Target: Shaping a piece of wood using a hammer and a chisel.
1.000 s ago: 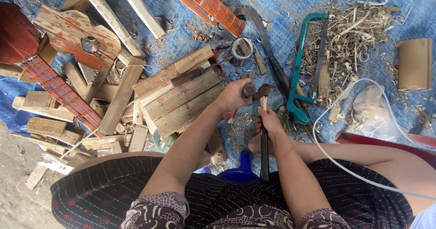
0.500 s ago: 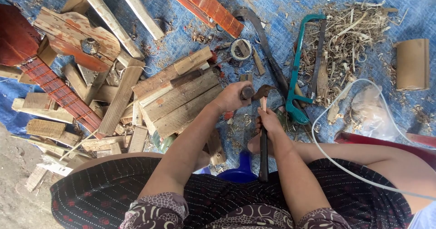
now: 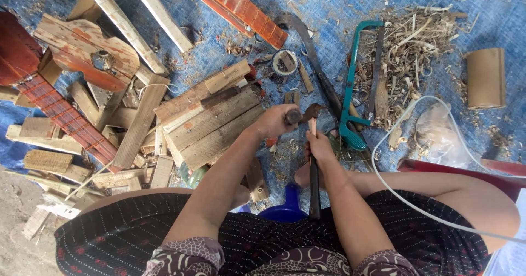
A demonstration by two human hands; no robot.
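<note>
Two hands at work: both over the blue tarp (image 3: 339,13), just above the lap.
Wood pile (image 3: 208,120): planks stacked just left of the hands.
Saw (image 3: 356,84): teal frame, lying just right of the hands.
Hammer (image 3: 314,161): upright, head at top, beside the left hand.
Right hand (image 3: 320,147): fingers wrapped tight round the hammer handle.
Left hand (image 3: 276,121): fingers closed on a small dark piece (image 3: 294,116).

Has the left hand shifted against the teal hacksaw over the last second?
No. The left hand sits where it was, just left of the teal hacksaw, gripping a small dark piece.
</note>
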